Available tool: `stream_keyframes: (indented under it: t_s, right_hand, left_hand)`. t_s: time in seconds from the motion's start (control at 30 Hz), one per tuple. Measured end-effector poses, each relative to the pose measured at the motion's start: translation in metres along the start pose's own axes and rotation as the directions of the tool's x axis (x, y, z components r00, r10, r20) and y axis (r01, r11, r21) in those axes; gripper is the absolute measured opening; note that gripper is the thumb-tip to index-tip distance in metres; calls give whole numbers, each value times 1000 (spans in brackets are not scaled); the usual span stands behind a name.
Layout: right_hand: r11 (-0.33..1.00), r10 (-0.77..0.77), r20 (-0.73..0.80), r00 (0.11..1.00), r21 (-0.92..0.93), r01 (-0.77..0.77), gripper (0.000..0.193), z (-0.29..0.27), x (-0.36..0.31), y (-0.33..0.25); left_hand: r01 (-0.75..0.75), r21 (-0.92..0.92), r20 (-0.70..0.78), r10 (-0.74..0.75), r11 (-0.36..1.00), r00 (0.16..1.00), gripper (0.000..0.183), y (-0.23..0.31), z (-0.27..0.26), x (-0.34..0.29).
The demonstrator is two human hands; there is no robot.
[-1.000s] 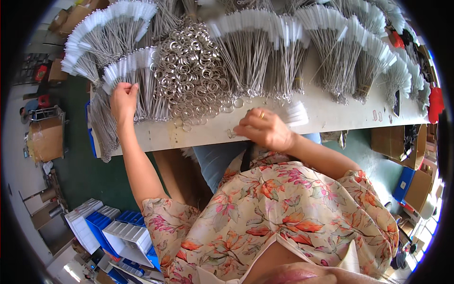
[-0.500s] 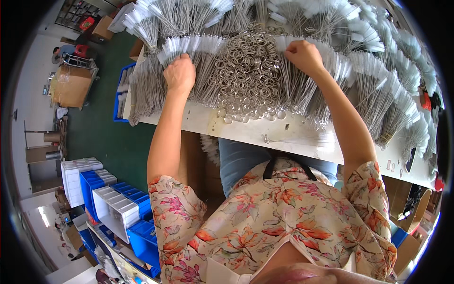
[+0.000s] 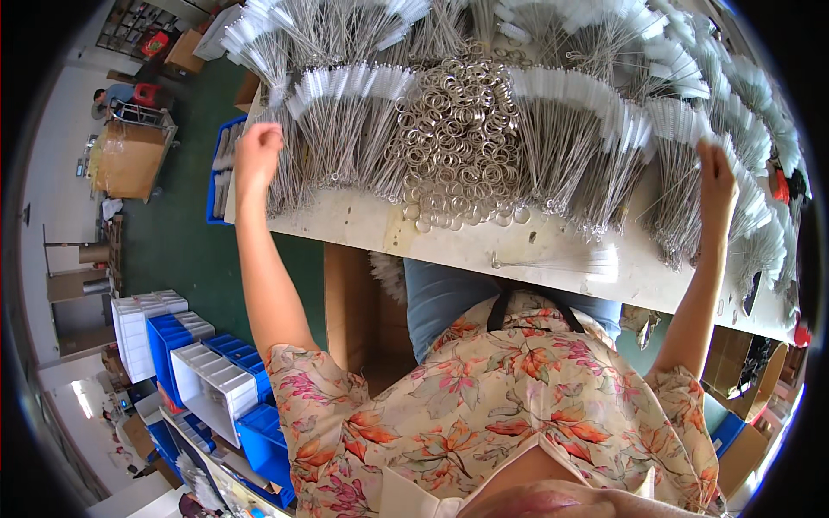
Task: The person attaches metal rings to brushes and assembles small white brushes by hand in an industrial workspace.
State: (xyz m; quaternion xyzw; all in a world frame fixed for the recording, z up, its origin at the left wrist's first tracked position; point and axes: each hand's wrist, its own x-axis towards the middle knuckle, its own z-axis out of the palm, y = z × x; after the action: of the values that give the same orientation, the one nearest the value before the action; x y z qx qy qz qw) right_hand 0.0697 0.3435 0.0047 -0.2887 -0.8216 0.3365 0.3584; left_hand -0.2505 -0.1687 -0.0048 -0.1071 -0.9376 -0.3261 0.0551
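- White brushes (image 3: 553,86) near left hand (image 3: 258,160) and right hand (image 3: 718,184), both curled; cannot tell whether either grip holds any.
- Thin wire stems (image 3: 560,155), densely fanned.

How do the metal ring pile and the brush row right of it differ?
The ring pile is round loops; the brush row, long thin stems. The ring pile is jumbled; the brush row fans out. The brush row has whitish bristles; the ring pile none. Both show silvery metal on the table.
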Motion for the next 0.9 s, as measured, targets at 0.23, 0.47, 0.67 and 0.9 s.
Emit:
stream_keyframes:
  t_s: [0.23, 0.47, 0.67, 0.9]
  right_hand:
    - [755, 110, 127, 986, -655, 0, 31, -8, -27, 14]
    - [958, 231, 126, 965, -202, -203, 29, -31, -16, 33]
    - [942, 254, -315, 914, 294, -161, 23, -109, -5, 51]
    - [903, 190, -361, 913, -301, -308, 19, -227, 31, 165]
  left_hand:
    - [33, 622, 128, -143, 783, 981, 38, -66, 34, 19]
    - [-26, 161, 135, 4, 987, 991, 29, -125, 11, 29]
    - [113, 100, 152, -127, 989, 980, 19, -118, 18, 33]
    - [-62, 17, -315, 64, 998, 947, 25, -125, -4, 42]
